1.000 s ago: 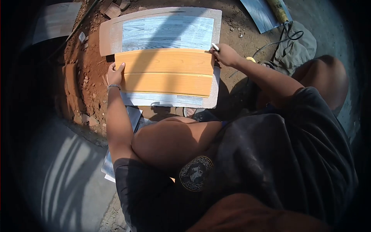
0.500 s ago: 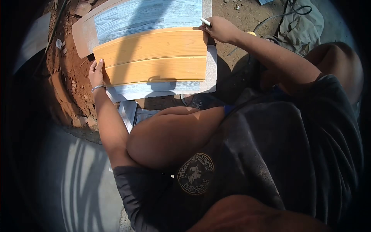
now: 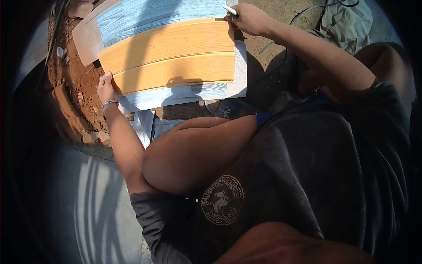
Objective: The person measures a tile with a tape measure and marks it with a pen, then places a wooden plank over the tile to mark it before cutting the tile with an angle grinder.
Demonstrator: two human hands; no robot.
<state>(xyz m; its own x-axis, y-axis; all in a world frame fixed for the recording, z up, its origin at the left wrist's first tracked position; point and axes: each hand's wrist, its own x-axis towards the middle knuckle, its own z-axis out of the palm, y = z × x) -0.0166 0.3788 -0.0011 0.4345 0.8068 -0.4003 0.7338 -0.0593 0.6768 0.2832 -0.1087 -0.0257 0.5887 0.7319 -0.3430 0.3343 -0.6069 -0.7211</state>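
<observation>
A yellow wood-grain panel with a lengthwise groove lies across a blue-grey wood-patterned tile, covering its middle. My left hand, wearing a bracelet, grips the panel's lower left end, thumb on top. At the upper right corner is my right hand, closed around a slim white pen whose end sticks out to the left. Its fingertips rest against the panel's corner; what they do beneath is hidden. The blue-grey tile shows above and below the panel, with a pale board edge at the right.
Reddish soil with rubble lies on the left. A dark cable runs toward a crumpled beige cloth at upper right. Cut grey wood-patterned strips lie by my knee. Concrete spans the lower left.
The view has shifted, so panel and tile appear higher. The panel's left end sits slightly lower relative to its right end. Both hands keep their places at its ends.
</observation>
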